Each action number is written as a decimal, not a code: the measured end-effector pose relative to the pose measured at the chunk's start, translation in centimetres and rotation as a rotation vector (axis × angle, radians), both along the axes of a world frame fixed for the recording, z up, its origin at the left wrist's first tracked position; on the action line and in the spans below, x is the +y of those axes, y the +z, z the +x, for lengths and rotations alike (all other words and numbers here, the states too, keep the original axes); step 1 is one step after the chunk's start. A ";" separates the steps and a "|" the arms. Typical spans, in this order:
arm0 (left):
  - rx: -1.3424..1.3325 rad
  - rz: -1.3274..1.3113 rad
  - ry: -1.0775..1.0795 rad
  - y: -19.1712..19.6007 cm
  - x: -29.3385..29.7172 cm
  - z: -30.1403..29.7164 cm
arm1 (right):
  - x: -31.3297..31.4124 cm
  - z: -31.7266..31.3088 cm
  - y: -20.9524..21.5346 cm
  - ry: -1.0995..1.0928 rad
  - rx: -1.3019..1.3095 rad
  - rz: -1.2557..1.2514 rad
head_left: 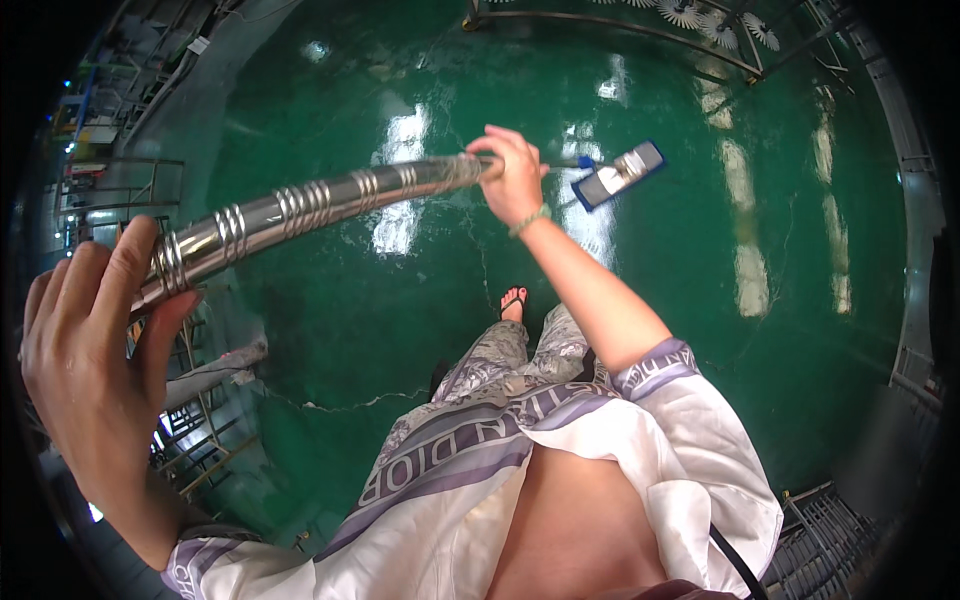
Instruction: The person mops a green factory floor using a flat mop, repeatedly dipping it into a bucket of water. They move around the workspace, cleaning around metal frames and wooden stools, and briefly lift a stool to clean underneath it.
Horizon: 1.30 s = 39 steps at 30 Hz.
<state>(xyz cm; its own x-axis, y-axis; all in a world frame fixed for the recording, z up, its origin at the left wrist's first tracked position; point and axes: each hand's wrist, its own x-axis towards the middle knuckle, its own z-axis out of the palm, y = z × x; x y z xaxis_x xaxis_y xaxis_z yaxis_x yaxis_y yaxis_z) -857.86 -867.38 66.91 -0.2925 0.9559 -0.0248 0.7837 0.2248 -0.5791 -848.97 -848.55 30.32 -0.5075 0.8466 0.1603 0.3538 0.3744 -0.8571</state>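
A flat mop with a shiny steel handle (300, 205) slants across in front of me, its groups of raised rings catching the light. My left hand (90, 340) is closed round the near, upper end of the handle. Farther down the shaft, my right hand (512, 175) grips it, with one or two fingers partly lifted. Cloudy, film-like material covers the handle just before my right hand. Beyond that hand the thin shaft runs to a blue joint and the rectangular mop head (598, 187), grey with a blue edge, down on the floor.
The glossy green floor (330, 345) has cracks and light reflections. A metal rack (610, 35) with white round finned pieces stands at the far side. More racks (130, 185) line the left, and metal frames (835, 540) stand at lower right. My sandalled foot (513, 303) shows below.
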 end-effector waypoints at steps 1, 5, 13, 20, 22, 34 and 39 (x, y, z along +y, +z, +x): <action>0.040 0.016 0.026 0.5 0.8 1.3 | 1.4 -1.4 0.4 0.051 0.044 0.002; 0.188 0.047 -0.112 -1.7 8.3 2.9 | 10.6 -4.1 -2.8 0.120 0.141 -0.005; 0.165 0.046 -0.110 -9.1 21.0 6.1 | 29.1 -2.0 -8.9 0.345 -0.092 0.185; 0.059 0.044 -0.138 -11.3 30.4 6.8 | 38.4 5.0 -8.3 0.232 -0.168 0.280; -0.010 0.056 -0.211 -11.6 31.2 6.4 | 38.0 7.6 -8.6 0.164 -0.194 0.289; -0.356 0.017 -0.101 -11.5 27.3 -1.6 | 25.5 9.7 -9.5 -0.067 -0.272 0.052; -0.276 0.003 0.126 -6.0 20.9 -4.0 | 18.6 2.1 -5.1 0.087 -0.100 -0.056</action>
<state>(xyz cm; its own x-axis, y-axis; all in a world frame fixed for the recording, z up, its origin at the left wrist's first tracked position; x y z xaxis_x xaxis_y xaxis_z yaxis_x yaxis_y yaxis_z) -861.85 -846.43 60.95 -0.3914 0.9128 -0.1171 0.8773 0.3316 -0.3471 -846.83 -829.99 25.17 -0.5902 0.8051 0.0588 0.4072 0.3598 -0.8395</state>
